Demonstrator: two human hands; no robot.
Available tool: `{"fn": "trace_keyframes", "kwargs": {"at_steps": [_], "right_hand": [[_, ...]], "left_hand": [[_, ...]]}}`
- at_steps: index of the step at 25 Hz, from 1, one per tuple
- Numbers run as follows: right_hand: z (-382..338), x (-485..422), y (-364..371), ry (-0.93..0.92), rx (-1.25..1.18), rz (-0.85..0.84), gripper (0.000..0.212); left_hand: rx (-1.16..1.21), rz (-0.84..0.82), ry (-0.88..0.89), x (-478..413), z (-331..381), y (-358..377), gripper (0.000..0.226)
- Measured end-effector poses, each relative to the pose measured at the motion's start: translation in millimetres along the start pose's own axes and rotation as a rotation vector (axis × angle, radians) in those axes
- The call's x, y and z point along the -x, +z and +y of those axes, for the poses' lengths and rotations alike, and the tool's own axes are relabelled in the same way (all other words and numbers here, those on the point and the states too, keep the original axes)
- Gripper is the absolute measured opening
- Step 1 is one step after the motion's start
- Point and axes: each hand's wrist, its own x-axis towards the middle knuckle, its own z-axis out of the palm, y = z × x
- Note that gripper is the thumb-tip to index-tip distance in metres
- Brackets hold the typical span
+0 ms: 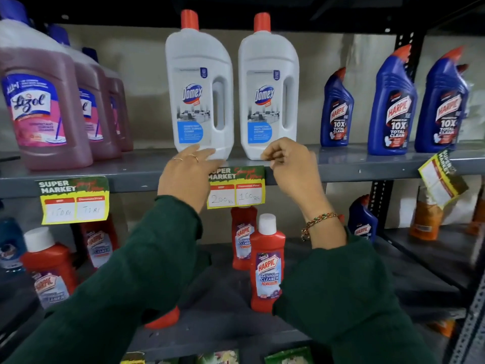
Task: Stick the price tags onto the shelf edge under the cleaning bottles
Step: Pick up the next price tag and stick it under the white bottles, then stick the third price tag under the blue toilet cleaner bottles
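Note:
A green and yellow price tag hangs on the grey shelf edge under two white Domex bottles. My left hand lies flat over the tag's left top corner and presses it on the edge. My right hand has its fingers pinched at the tag's right top corner. Another tag is stuck on the edge under the pink Lizol bottles. A third tag hangs tilted at the right under the blue Harpic bottles.
Red Harpic bathroom cleaner bottles stand on the lower shelf beneath my arms. A perforated upright post rises at the right. More printed tags lie at the bottom edge of view.

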Motion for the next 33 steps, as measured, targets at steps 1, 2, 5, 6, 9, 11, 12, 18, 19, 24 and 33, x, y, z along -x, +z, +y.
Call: {"fn": "trace_keyframes", "kwargs": {"at_steps": [1, 2, 5, 6, 9, 11, 12, 18, 19, 24, 33], "right_hand": [[2, 1, -5, 0.023, -0.085, 0.008, 0.036], [4, 3, -12, 0.046, -0.166, 0.023, 0.037], [19, 6, -43, 0.060, -0.222, 0.109, 0.037], [27, 7, -58, 0.058, -0.199, 0.149, 0.036], [55, 8, -106, 0.055, -0.091, 0.310, 0.029], [79, 8, -137, 0.080, -0.013, 0.450, 0.025], [91, 9, -151, 0.100, 0.025, 0.508, 0.025], [150, 13, -204, 0.175, 0.272, 0.557, 0.035], [157, 13, -210, 0.208, 0.280, 0.552, 0.040], [179, 13, -224, 0.370, 0.210, 0.496, 0.056], [192, 2, -260, 0.467, -0.048, 0.385, 0.015]], "left_hand": [[0.010, 0.072, -0.020, -3, 12, 1, 0.052], [0.036, 0.131, -0.029, -7, 26, 2, 0.052], [0.079, 0.218, 0.045, -27, 80, 13, 0.043], [0.091, 0.215, 0.077, -35, 102, 19, 0.039], [0.145, 0.197, 0.129, -54, 161, 41, 0.033], [0.159, 0.158, 0.127, -61, 195, 61, 0.032], [0.162, 0.144, 0.115, -64, 210, 71, 0.032], [0.022, 0.046, 0.020, -74, 262, 116, 0.033], [0.002, 0.068, 0.011, -74, 264, 118, 0.031], [-0.106, 0.142, 0.012, -73, 266, 122, 0.038], [-0.081, 0.159, 0.007, -72, 270, 121, 0.040]]}}
